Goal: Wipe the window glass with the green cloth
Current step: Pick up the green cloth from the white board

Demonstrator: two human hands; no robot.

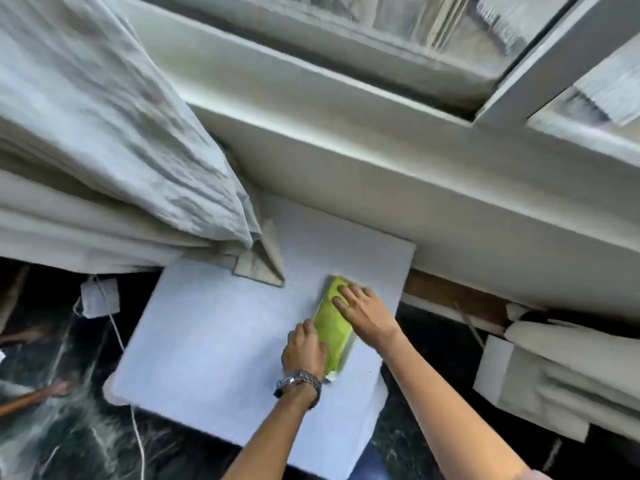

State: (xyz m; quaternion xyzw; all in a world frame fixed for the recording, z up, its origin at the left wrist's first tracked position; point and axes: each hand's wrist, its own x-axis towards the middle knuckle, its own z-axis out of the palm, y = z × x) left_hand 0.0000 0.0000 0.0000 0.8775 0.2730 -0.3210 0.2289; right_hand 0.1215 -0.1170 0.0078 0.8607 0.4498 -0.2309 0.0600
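Note:
A folded green cloth (331,325) lies on a white square board (221,341) below the window. My left hand (304,348), with a metal watch on its wrist, grips the cloth's near left edge. My right hand (363,311) lies flat on the cloth's far end, fingers spread and pressing down. The window glass (408,19) is at the top of the view, behind a white frame (540,74), well above both hands.
A grey-white curtain (104,133) hangs bunched at the left, its corner resting on the board. A white sill (346,140) runs across. White foam pieces (554,375) lie at the right on the dark marble floor (69,445). A white cord (135,427) trails at the left.

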